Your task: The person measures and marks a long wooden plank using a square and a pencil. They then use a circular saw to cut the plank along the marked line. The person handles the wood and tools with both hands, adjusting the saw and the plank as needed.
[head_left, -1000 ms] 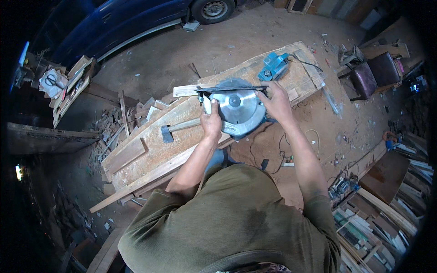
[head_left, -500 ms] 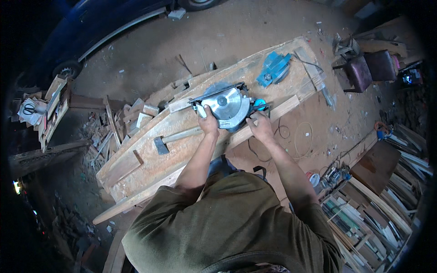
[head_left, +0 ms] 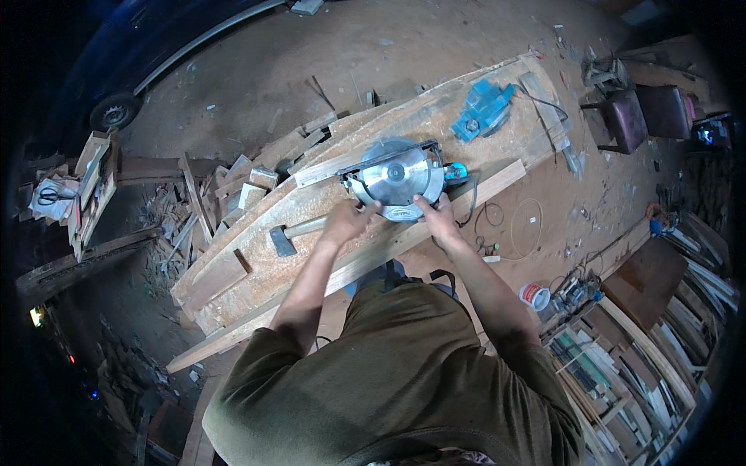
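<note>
A circular saw [head_left: 398, 179] lies on its side on the wooden bench [head_left: 318, 190], its round silver blade facing up. At its lower left edge my left hand [head_left: 350, 220] has bent fingers, with the fingertips at the guard. My right hand [head_left: 440, 220] grips the near right edge of the saw, thumb on top. The fingers beneath are hidden. Beside my left hand lies an axe [head_left: 283, 241], its wooden handle partly behind that hand. A long wooden plank [head_left: 486, 186] runs along the bench's near edge, below both hands.
A blue power tool [head_left: 483, 109] with a cord sits at the bench's far right. Scrap wood [head_left: 252, 196] is heaped beyond the left part. To the right are a white bucket [head_left: 535, 296], chairs [head_left: 622, 120] and stacked timber. A vehicle [head_left: 167, 54] stands far left.
My left hand has moved from the saw's left side down to its near edge. My right hand has shifted left from the handle end onto the near right edge. The view has shifted slightly.
</note>
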{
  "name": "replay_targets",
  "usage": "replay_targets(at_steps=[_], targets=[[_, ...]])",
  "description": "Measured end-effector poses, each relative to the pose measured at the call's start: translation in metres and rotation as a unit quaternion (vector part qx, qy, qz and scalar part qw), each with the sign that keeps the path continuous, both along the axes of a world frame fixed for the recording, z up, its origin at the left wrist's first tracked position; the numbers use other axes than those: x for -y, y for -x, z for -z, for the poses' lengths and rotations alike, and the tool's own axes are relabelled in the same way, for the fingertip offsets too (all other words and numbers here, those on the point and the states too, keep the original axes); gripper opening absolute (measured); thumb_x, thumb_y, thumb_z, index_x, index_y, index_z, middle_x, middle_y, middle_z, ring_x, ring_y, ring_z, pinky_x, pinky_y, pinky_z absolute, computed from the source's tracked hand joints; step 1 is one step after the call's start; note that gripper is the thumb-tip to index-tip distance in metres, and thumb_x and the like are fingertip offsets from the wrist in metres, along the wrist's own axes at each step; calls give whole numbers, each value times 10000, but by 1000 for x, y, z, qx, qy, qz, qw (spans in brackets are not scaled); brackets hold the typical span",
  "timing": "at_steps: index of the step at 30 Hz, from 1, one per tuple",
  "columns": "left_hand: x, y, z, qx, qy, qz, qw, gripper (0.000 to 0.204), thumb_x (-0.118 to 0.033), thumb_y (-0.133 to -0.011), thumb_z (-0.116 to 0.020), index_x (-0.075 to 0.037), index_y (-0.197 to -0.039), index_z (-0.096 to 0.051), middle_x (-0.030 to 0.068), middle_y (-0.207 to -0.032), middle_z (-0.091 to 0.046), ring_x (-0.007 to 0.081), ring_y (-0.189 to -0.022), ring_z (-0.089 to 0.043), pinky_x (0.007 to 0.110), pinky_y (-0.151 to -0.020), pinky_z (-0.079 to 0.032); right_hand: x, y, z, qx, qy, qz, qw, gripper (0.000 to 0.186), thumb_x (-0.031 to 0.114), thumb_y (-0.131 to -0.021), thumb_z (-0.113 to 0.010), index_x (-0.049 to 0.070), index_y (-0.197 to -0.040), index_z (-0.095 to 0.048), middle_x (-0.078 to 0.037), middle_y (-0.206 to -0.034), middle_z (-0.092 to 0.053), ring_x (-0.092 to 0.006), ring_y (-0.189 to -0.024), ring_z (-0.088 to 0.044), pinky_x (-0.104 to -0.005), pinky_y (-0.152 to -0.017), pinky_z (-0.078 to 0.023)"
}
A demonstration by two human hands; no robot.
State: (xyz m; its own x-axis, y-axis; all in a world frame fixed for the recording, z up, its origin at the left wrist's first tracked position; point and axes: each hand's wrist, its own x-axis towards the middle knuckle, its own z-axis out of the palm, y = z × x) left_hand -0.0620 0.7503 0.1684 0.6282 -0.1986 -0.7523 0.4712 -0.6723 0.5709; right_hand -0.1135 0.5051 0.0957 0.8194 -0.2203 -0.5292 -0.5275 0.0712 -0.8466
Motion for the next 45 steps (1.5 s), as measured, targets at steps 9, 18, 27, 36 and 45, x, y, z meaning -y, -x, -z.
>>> replay_targets(at_steps=[9,18,27,36,45], targets=[[41,-86,-51,371,-201,109,900,492,-448,-1000,-537,12,-956,-708,226,-862,-726,392,-836,-727,490,-759,-578,-5,-1,-8,-16,32,-15,999,455,292,-924,-751,0,-1171,-505,-100,-1015,-671,-153,-812,-667,-283,-605,-553],[62,-99,-2,325,-144,152,922,583,-491,-988,-531,58,-1150,-640,305,-1079,-671,447,-988,-678,506,-879,-545,-1,5,17,-15,75,-4,997,555,319,-851,-805,-33,-1191,-545,-160,-1104,-675,-239,-1002,-643,-369,-878,-505],[66,-80,16,437,-71,89,892,516,-391,-1003,-544,30,-1295,-601,299,-1324,-585,454,-1188,-594,482,-1025,-486,2,6,20,20,82,-19,996,455,291,-906,-776,1,-1154,-528,-91,-978,-667,-141,-774,-647,-284,-607,-540],[64,-76,27,451,-21,52,891,450,-339,-996,-579,1,-1287,-627,283,-1399,-546,436,-1288,-526,471,-1116,-406,-3,2,-1,-14,36,1,999,506,285,-885,-784,-31,-1186,-528,-139,-1056,-672,-188,-927,-644,-326,-790,-517],[61,-63,14,554,71,60,827,291,-206,-945,-671,-20,-1169,-686,200,-1311,-645,382,-1244,-581,458,-1106,-420,4,2,13,-15,75,-21,997,511,284,-870,-800,-40,-1179,-552,-126,-1050,-682,-193,-918,-647,-329,-784,-512]])
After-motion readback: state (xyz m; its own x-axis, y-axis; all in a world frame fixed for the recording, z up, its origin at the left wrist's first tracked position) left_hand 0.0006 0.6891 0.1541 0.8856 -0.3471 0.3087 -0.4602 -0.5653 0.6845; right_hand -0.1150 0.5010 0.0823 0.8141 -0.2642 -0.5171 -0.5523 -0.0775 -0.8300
